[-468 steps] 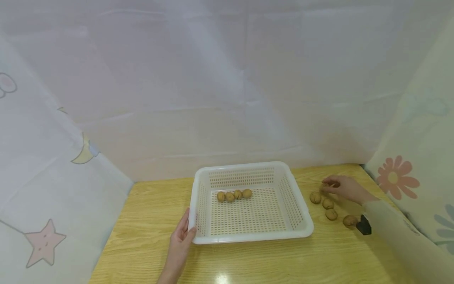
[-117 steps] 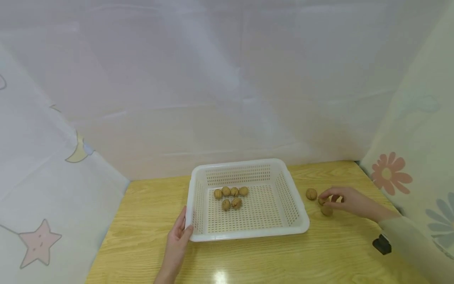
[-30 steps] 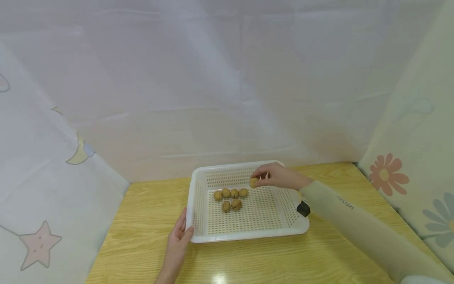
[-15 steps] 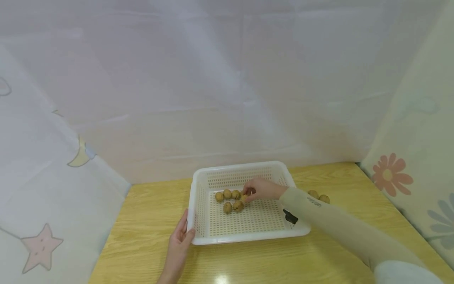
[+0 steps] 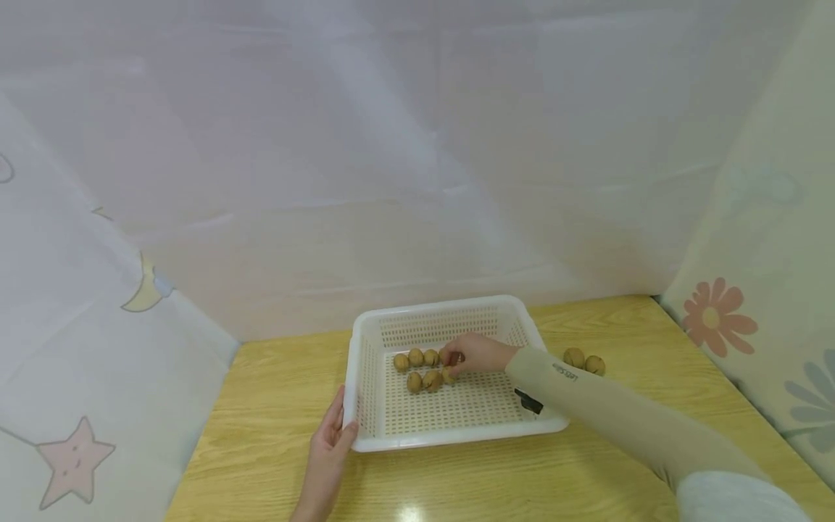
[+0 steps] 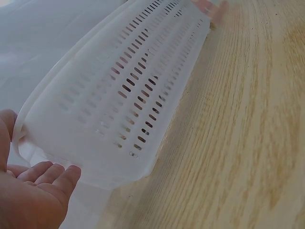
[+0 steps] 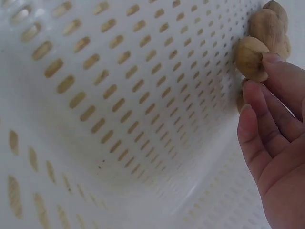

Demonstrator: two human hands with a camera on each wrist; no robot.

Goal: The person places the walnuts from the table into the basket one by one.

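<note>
A white slotted plastic basket [image 5: 457, 438] stands on the wooden table. My left hand [image 5: 324, 453] grips its rim at the near left corner, thumb over the edge and fingers against the outer wall [image 6: 90, 129]. Inside the basket, my right hand [image 5: 481, 354] pinches a walnut [image 7: 251, 58] between thumb and fingertips, at the right end of the front row. Two walnuts [image 5: 432, 380] lie to its left in that row. Behind them runs a back row of several walnuts [image 5: 416, 356], its right end partly hidden by my fingers.
Two walnuts [image 5: 584, 362] lie side by side on the table [image 5: 261, 406], right of the basket and just beyond my right sleeve [image 5: 607, 413]. A pale cloth backdrop [image 5: 326, 275] rises behind the table, with printed cloth at both sides.
Walnuts have passed from the table into the basket, forming a second row. Over the last second my right hand lowered its walnut to that row's end. My left hand kept its grip.
</note>
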